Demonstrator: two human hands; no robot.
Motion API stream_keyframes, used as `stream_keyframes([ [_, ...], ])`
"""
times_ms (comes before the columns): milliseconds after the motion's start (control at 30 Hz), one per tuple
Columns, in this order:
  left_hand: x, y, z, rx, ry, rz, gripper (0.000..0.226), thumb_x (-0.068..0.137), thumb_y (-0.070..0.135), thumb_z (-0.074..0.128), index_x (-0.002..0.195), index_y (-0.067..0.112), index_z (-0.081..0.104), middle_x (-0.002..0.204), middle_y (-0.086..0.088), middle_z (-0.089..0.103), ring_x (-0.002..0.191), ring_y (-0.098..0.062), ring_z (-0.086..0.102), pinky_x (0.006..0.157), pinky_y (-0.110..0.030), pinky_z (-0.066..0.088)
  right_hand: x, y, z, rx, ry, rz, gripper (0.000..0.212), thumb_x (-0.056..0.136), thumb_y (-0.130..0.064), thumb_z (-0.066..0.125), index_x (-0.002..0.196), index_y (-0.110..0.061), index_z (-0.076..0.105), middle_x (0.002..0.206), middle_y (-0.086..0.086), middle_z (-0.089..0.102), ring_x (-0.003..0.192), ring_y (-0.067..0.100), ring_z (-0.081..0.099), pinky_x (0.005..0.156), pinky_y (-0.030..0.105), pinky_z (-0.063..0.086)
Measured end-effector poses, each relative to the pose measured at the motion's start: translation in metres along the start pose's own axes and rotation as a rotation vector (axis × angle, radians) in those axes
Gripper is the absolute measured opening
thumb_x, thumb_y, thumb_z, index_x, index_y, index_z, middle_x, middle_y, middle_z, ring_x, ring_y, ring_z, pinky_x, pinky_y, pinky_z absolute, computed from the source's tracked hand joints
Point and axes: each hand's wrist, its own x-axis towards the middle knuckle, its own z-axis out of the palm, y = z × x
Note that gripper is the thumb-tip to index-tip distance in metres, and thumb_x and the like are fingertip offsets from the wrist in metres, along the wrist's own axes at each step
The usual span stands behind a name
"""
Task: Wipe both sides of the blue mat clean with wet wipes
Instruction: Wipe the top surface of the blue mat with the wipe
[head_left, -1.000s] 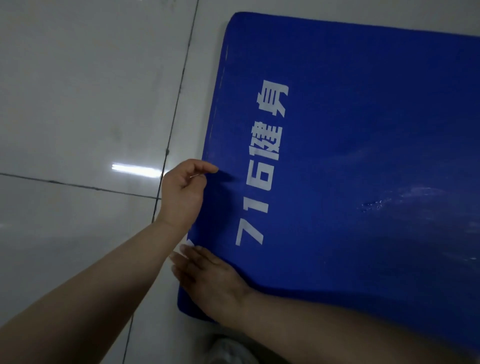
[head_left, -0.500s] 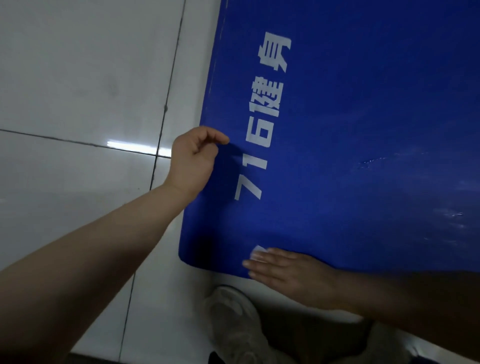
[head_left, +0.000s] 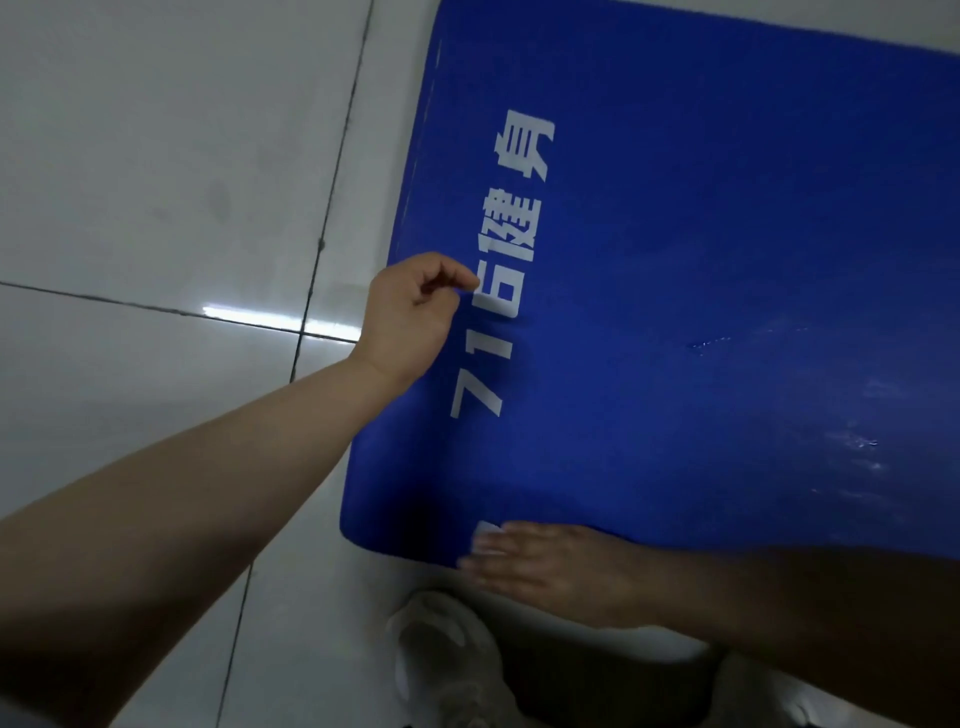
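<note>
The blue mat (head_left: 701, 312) lies flat on the tiled floor (head_left: 156, 156), with its near-left corner toward the camera and white lettering reading "716" plus 2 characters along its left edge. A white wet wipe (head_left: 485, 531) sits on the mat's near edge, close to that corner, mostly covered by the right hand (head_left: 550, 569). The right hand lies palm down with fingers extended and flat, pressing the wipe to the mat surface; only a small corner of the wipe shows past the fingertips. The left hand (head_left: 415, 317) is positioned over the mat's left margin, just beside the lettering, with fingers curled and the thumb and forefinger tips brought together; whether it pinches the mat surface or holds nothing cannot be determined from this view. Faint wet streaks and droplets (head_left: 857, 441) are visible on the right portion of the mat, which suggests that area has been wiped. Judged status: side 1 is partly complete, with the near-left corner in progress; side 2 remains face down and appears not yet treated. A pale shoe (head_left: 447, 660) is visible on the floor below the mat's near edge.
</note>
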Motion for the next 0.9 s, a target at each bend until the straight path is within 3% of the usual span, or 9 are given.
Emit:
stream_keyframes([
  [100, 0.000, 0.002, 0.002, 0.008, -0.005, -0.006, 0.032, 0.089, -0.011, 0.043, 0.091, 0.012, 0.065, 0.090, 0.010, 0.064, 0.086, 0.005, 0.060, 0.083, -0.008, 0.046, -0.050, 0.006, 0.002, -0.099, -0.061, 0.007, 0.059, 0.095, -0.032, 0.044, 0.149, -0.020, 0.024, 0.157, -0.005, 0.020, 0.145, 0.014, 0.013, 0.115, 0.031, 0.014],
  [200, 0.002, 0.000, 0.004, 0.026, -0.001, -0.006, 0.035, 0.088, -0.012, 0.043, 0.089, 0.014, 0.066, 0.089, 0.010, 0.064, 0.085, 0.003, 0.060, 0.082, -0.008, 0.045, -0.053, 0.011, 0.002, -0.057, -0.049, 0.019, 0.059, 0.095, -0.030, 0.052, 0.148, -0.018, 0.029, 0.156, -0.001, 0.024, 0.144, 0.015, 0.019, 0.115, 0.031, 0.018],
  [333, 0.007, 0.006, 0.013, 0.022, -0.030, 0.001, 0.036, 0.088, -0.013, 0.042, 0.086, 0.014, 0.065, 0.087, 0.010, 0.064, 0.078, 0.006, 0.058, 0.077, -0.008, 0.045, 0.022, 0.006, -0.001, 0.017, 0.078, -0.004, 0.048, 0.094, -0.017, 0.055, 0.139, -0.009, 0.043, 0.149, 0.009, 0.038, 0.140, 0.023, 0.030, 0.118, 0.035, 0.013],
  [500, 0.011, 0.012, 0.024, 0.026, -0.049, 0.032, 0.039, 0.088, -0.013, 0.042, 0.084, 0.018, 0.064, 0.087, 0.010, 0.064, 0.074, -0.003, 0.057, 0.067, -0.013, 0.047, 0.103, -0.001, -0.009, -0.155, 0.034, 0.109, 0.053, 0.099, -0.024, 0.045, 0.149, -0.014, 0.027, 0.159, 0.005, 0.016, 0.146, 0.023, 0.012, 0.119, 0.036, 0.014],
  [633, 0.007, 0.003, 0.030, 0.062, -0.091, 0.056, 0.030, 0.087, -0.011, 0.044, 0.088, 0.009, 0.066, 0.082, 0.010, 0.060, 0.065, 0.009, 0.053, 0.063, -0.006, 0.040, 0.072, 0.003, 0.002, 0.029, 0.086, 0.045, 0.044, 0.093, -0.009, 0.054, 0.136, -0.002, 0.047, 0.147, 0.015, 0.040, 0.137, 0.031, 0.033, 0.116, 0.043, 0.025],
  [767, 0.007, -0.020, 0.027, 0.213, -0.042, 0.252, 0.028, 0.079, 0.001, 0.045, 0.095, 0.004, 0.067, 0.110, -0.002, 0.058, 0.101, 0.000, 0.053, 0.094, -0.010, 0.039, 0.004, 0.007, 0.005, -0.025, 0.106, 0.007, 0.038, 0.103, -0.019, 0.034, 0.137, -0.010, 0.048, 0.150, 0.007, 0.038, 0.140, 0.021, 0.028, 0.120, 0.032, 0.009],
  [900, 0.011, -0.043, 0.029, 0.507, -0.026, 0.337, 0.033, 0.082, -0.006, 0.049, 0.109, 0.002, 0.065, 0.134, -0.016, 0.050, 0.122, -0.028, 0.047, 0.103, -0.033, 0.037, -0.011, 0.016, 0.000, -0.118, 0.059, 0.086, 0.042, 0.105, -0.021, 0.022, 0.140, -0.023, 0.045, 0.152, -0.003, 0.034, 0.141, 0.015, 0.027, 0.119, 0.028, 0.005],
])
